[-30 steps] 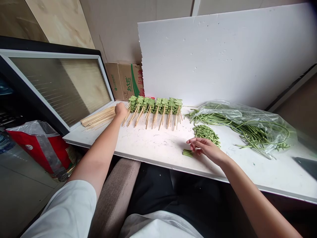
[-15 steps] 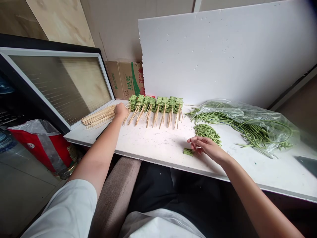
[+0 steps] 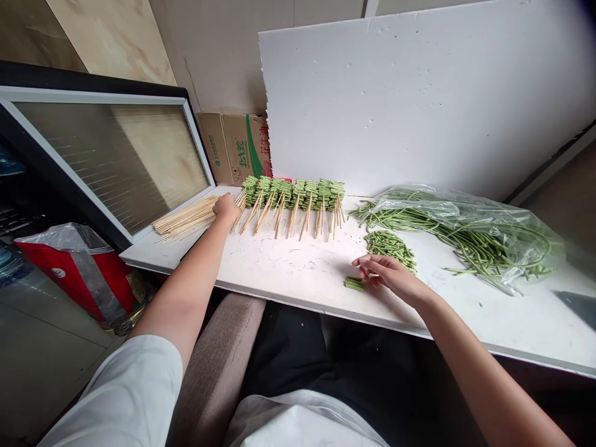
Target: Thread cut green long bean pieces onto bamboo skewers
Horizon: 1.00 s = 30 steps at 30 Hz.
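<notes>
My left hand (image 3: 226,208) is closed at the right end of a pile of bare wooden skewers (image 3: 186,217); whatever its fingers grip is hidden. Just right of it stand stacked green bean skewers (image 3: 298,194), their sticks pointing toward me. My right hand (image 3: 379,271) hovers with fingers apart and nothing in them, beside a few cut bean pieces (image 3: 354,284) lying side by side on the white table (image 3: 288,270). Behind that hand lies a heap of short cut beans (image 3: 390,249).
Long beans in a clear plastic bag (image 3: 493,242) lie at the right. A white board (image 3: 395,99) leans behind the table. A cardboard box (image 3: 237,146) and a framed glass panel (image 3: 121,161) stand at the left, above a red bag (image 3: 79,273).
</notes>
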{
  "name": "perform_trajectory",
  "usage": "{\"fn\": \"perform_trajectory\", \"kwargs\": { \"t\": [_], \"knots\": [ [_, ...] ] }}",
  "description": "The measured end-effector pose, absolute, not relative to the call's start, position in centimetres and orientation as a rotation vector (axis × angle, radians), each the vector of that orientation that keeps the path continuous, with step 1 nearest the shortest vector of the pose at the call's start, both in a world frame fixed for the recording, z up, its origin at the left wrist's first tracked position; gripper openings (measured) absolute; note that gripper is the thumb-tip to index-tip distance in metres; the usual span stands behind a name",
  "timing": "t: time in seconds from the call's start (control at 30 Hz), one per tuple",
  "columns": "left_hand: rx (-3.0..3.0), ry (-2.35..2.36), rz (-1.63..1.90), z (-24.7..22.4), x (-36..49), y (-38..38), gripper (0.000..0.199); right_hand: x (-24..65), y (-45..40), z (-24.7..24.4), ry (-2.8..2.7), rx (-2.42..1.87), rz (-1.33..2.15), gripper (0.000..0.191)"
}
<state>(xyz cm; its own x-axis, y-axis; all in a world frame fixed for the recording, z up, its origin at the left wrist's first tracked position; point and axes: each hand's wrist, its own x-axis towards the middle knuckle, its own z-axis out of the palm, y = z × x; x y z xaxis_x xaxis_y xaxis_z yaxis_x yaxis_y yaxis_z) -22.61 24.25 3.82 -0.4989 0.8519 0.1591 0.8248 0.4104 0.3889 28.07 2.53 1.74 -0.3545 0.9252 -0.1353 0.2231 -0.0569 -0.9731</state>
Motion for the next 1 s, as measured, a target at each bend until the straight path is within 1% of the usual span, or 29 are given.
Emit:
{"fn": "perform_trajectory", "kwargs": {
  "t": [0.2,0.4,0.5,0.73,1.0],
  "knots": [
    [1.592,2.732,0.622,3.79,-22.75,24.29,0.041,27.97,2.52,1.81,-1.619,-1.267,1.433,0.049],
    [1.639,2.765,0.566,3.85,-22.37,24.12,0.04,28.0,2.55,1.76,-1.602,-1.245,1.456,0.045],
    [1.644,2.77,0.54,3.8,-22.33,24.26,0.041,28.03,2.55,1.74,-1.602,-1.241,1.452,0.046],
    [1.649,2.742,0.454,4.19,-22.46,24.57,0.056,27.99,2.5,1.84,-1.623,-1.249,1.431,0.05],
    [1.686,2.689,0.435,4.6,-22.09,24.39,0.053,28.1,2.63,1.63,-1.605,-1.227,1.461,0.045]
  ]
}}
